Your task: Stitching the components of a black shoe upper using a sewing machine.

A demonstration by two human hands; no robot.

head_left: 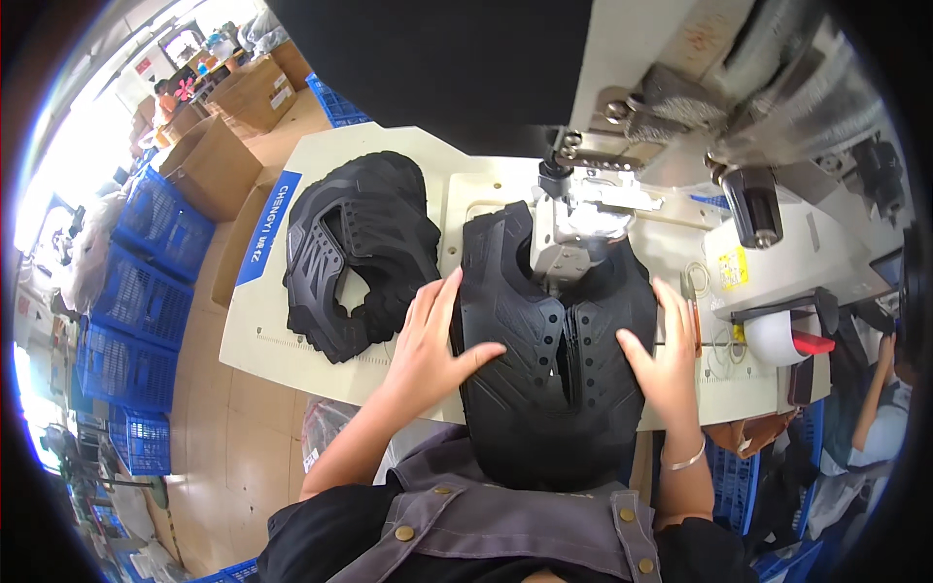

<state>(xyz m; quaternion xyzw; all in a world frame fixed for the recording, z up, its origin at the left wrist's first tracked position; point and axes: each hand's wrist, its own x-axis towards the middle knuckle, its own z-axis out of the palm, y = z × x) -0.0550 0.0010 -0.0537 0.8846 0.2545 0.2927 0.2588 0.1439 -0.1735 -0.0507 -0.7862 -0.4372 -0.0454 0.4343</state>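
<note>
A black shoe upper (515, 418), laid out flat with eyelets along its central slit, lies under the sewing machine's needle area (569, 257). Its near end reaches past the table edge to my apron. My left hand (425, 345) holds its left side, thumb on top and fingers stretched along the edge. On the opposite side, my right hand (663, 355) holds it the same way, thumb near the eyelets. The machine head hides part of the upper's far end. A pile of similar black shoe uppers (398, 209) rests on the table to the left.
The pale machine table (262, 325) has a blue label strip (270, 225) at its left edge. Blue crates (141, 306) and cardboard boxes (209, 165) stand on the floor at left. A white rounded object with a red part (775, 337) sits at right. Another person's arm (875, 394) shows far right.
</note>
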